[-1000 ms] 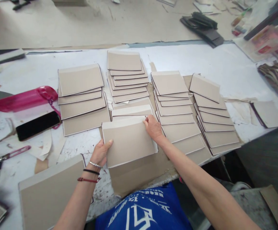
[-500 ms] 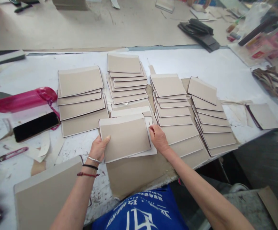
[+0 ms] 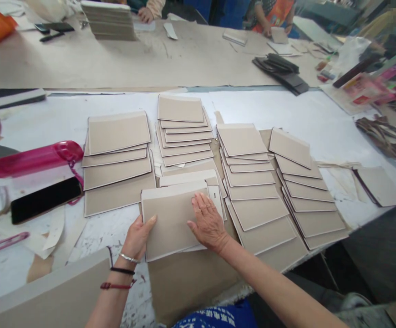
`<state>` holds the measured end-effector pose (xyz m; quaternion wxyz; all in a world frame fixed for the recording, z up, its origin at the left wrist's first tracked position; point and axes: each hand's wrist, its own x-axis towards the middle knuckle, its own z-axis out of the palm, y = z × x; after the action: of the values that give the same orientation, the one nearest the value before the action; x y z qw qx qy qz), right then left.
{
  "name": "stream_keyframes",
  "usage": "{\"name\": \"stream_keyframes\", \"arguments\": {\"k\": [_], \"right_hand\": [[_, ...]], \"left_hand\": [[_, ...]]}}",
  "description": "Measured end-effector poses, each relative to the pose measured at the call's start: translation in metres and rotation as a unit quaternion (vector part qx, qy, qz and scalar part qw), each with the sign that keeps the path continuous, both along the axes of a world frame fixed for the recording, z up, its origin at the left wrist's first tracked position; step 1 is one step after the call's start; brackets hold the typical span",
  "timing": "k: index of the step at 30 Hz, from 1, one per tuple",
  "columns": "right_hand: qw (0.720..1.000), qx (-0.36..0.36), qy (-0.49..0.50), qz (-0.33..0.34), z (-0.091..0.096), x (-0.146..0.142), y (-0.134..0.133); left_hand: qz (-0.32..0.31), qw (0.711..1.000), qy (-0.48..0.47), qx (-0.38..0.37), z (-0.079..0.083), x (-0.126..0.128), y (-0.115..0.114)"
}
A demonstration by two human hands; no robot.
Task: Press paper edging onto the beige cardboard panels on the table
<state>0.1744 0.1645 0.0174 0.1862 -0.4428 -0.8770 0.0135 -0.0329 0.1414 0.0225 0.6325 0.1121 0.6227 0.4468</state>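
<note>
A beige card board (image 3: 169, 218) with a pale strip along its top lies in front of me on a white sheet. My left hand (image 3: 138, 237) grips its left edge, thumb on top. My right hand (image 3: 208, 221) lies flat on its right half, fingers spread. Behind it run several overlapping rows of the same boards: a left row (image 3: 116, 155), a middle row (image 3: 182, 130), and two right rows (image 3: 249, 173) (image 3: 303, 182).
A pink bottle (image 3: 30, 159), a black phone (image 3: 43, 199) and a pink-handled tool (image 3: 2, 243) lie at the left. A large board (image 3: 54, 296) sits near my left arm. Dark sheets (image 3: 281, 68) lie on the far table, where other people's hands (image 3: 146, 13) work.
My right hand left the board's top right corner and now lies flat on its face. The board slid slightly left and squared up. My view tilted upward, showing the far table.
</note>
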Motion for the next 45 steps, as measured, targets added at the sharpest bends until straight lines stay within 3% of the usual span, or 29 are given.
{"name": "stream_keyframes", "arguments": {"k": [7,11,13,15,17,19,20,22,23,25,29,37,45], "right_hand": [[0.994,-0.095,-0.047,-0.016,-0.027,-0.018,0.016],[0.993,-0.108,-0.055,-0.013,-0.032,-0.017,0.016],[0.993,-0.1,-0.057,-0.016,-0.031,-0.017,0.016],[0.994,-0.09,-0.061,-0.018,-0.031,-0.017,0.015],[0.995,-0.08,-0.065,-0.015,-0.033,-0.017,0.016],[0.996,-0.068,-0.065,-0.009,-0.036,-0.017,0.016],[0.996,-0.061,-0.065,-0.007,-0.038,-0.016,0.017],[0.997,-0.045,-0.064,-0.005,-0.04,-0.016,0.017],[0.997,-0.038,-0.064,-0.005,-0.041,-0.016,0.017],[0.997,-0.034,-0.069,-0.009,-0.041,-0.016,0.017],[0.995,-0.048,-0.077,-0.035,-0.039,-0.016,0.015],[0.993,-0.075,-0.075,-0.058,-0.036,-0.017,0.015],[0.992,-0.047,-0.095,-0.071,-0.027,-0.007,0.022]], "left_hand": [[-0.008,0.999,-0.042,-0.022,0.003,-0.003,0.003],[-0.006,1.0,-0.02,-0.015,-0.001,-0.003,0.002],[-0.018,0.999,0.034,-0.004,-0.004,-0.001,-0.002],[-0.014,0.986,0.166,0.001,-0.008,0.003,-0.007],[0.007,0.928,0.372,0.031,-0.012,0.01,-0.012],[-0.02,0.821,0.561,0.106,-0.017,0.019,-0.014],[-0.063,0.763,0.625,0.15,-0.02,0.024,-0.013],[-0.174,0.674,0.687,0.208,-0.029,0.032,-0.009],[-0.22,0.646,0.697,0.221,-0.033,0.035,-0.006],[-0.272,0.615,0.706,0.221,-0.042,0.038,-0.003],[-0.29,0.608,0.71,0.206,-0.05,0.038,-0.001],[-0.29,0.621,0.696,0.212,-0.045,0.038,0.001],[-0.274,0.605,0.713,0.223,-0.048,0.038,-0.001]]}}
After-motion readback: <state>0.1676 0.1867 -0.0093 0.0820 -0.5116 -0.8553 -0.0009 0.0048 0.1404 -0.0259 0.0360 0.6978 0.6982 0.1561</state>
